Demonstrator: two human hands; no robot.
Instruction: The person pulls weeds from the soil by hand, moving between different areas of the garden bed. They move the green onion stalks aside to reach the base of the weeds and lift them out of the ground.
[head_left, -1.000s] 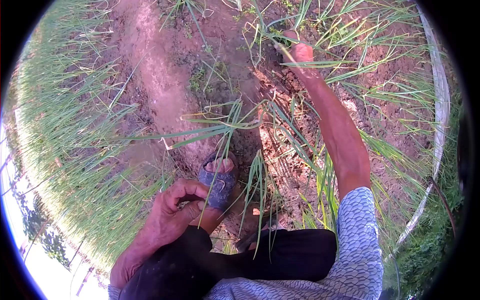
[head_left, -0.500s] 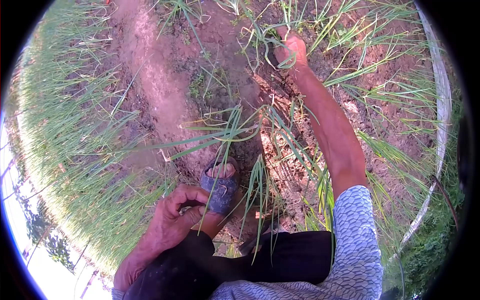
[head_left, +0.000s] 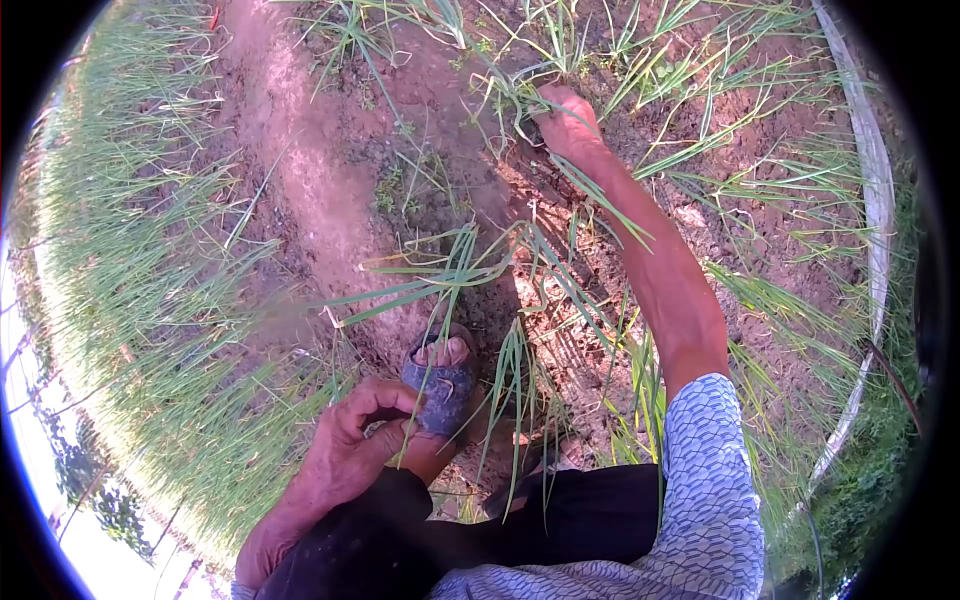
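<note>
My right hand (head_left: 570,122) reaches far forward to the soil, its fingers curled down at the base of a green onion plant (head_left: 520,95). Those fingertips are hidden behind the hand and leaves. Close to my knee, my left hand (head_left: 350,445) is closed, thumb and forefinger pinched together beside my sandalled foot (head_left: 442,385). A long onion leaf (head_left: 435,345) crosses right at its fingertips; I cannot tell what they hold. Long bent onion leaves (head_left: 465,260) spread between the two hands, above the foot.
Dense rows of onion plants (head_left: 150,270) fill the left side. A bare strip of soil (head_left: 300,150) runs beside them. More onion plants (head_left: 790,190) grow at right, bordered by a pale strip (head_left: 875,200) with green growth (head_left: 860,530) beyond. Small weeds (head_left: 400,185) stand mid-bed.
My right hand has moved slightly left and down, and the leaves that curled over it now lie more to its left. My left hand keeps its pinch in nearly the same place.
</note>
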